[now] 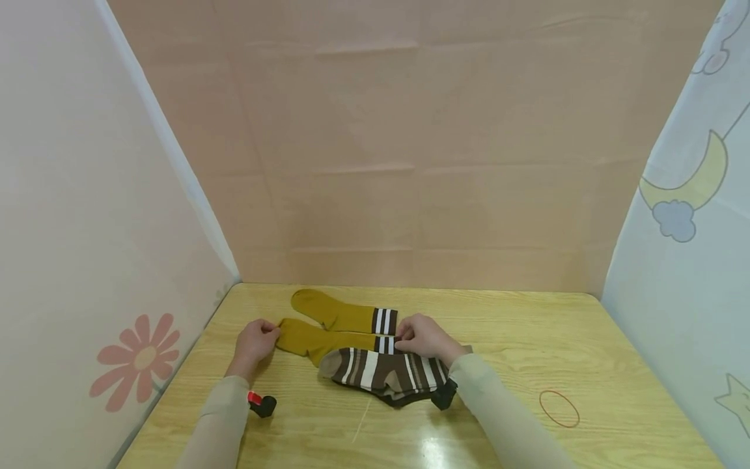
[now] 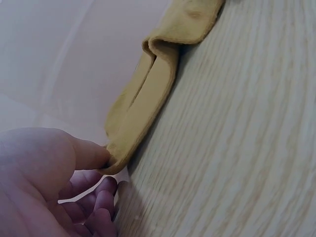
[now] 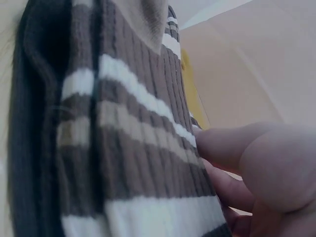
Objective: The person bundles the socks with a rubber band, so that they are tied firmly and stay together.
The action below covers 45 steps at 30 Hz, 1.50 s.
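Observation:
Two mustard socks with brown-and-white striped cuffs lie side by side, toes to the left. My left hand [image 1: 256, 342] pinches the toe of the nearer mustard sock [image 1: 299, 335] between thumb and fingers; in the left wrist view that sock [image 2: 148, 98] has a raised fold along it. At its cuff, my right hand [image 1: 430, 342] pinches the edge, the contact partly hidden in the right wrist view by striped fabric. The farther mustard sock [image 1: 346, 316] lies flat beyond. In front, a brown, white and tan striped sock [image 1: 375, 371] overlaps the nearer mustard sock, under my right wrist.
Dark fabric [image 1: 401, 401] shows beneath the striped sock. A thin red loop [image 1: 540, 398] lies on the wooden table [image 1: 621, 404] at right. Patterned white sheets stand on both sides, with a tan sheet [image 1: 422, 195] behind the table's back edge.

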{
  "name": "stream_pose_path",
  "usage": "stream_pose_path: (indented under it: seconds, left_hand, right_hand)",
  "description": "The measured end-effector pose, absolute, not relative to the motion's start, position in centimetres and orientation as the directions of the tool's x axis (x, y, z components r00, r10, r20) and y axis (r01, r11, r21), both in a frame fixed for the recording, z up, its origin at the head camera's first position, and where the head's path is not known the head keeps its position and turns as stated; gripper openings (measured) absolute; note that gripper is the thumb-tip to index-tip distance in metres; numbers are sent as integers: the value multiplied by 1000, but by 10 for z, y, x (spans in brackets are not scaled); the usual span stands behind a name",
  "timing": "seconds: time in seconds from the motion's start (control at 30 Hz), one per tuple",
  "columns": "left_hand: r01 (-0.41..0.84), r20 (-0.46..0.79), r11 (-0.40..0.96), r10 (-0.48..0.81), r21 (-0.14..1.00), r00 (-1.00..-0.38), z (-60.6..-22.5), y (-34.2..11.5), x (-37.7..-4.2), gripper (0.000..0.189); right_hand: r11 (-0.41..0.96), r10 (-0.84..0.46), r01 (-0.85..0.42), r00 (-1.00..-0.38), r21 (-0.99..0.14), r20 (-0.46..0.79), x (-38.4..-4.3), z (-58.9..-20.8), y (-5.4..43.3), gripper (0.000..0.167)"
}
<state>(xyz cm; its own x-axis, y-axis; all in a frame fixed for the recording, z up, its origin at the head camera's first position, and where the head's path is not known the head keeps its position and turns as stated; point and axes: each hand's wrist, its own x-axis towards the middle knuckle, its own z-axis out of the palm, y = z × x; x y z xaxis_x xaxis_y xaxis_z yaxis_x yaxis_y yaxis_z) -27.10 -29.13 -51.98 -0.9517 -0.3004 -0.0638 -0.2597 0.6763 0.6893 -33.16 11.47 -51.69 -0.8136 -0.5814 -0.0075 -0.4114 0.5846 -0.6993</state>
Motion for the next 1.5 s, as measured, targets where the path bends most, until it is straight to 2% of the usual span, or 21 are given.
stream_pose_path:
  seconds: [0.23, 0.47, 0.6, 1.0, 1.23, 1.5]
  left_hand:
    - [-271, -77, 638, -315, 720, -946, -520, -294, -273, 29]
    - [-277, -81, 590, -337, 759, -938, -521, -298, -269, 32]
    - [-253, -67, 576, -324, 777, -944, -519, -297, -269, 35]
    - [-251, -89, 551, -304, 796, -949, -516, -299, -263, 33]
    - [-265, -113, 496, -315, 827, -942, -515, -300, -264, 37]
    - [-218, -95, 446, -282, 868, -955, -504, -299, -267, 36]
  right_hand:
    - [598, -591, -422, -807, -681, -19, -331, -514, 111, 9]
    - [581, -489, -234, -866, -780, -104, -332, -516, 110, 16]
    - [557, -441, -187, -892, -809, -97, -334, -516, 110, 20]
    - [549, -356, -180, -934, -816, -33, -332, -513, 105, 34]
    - [570, -328, -204, -944, -796, 6, -334, -508, 101, 33]
    - [552, -329, -230, -943, -802, 44, -332, -497, 100, 27]
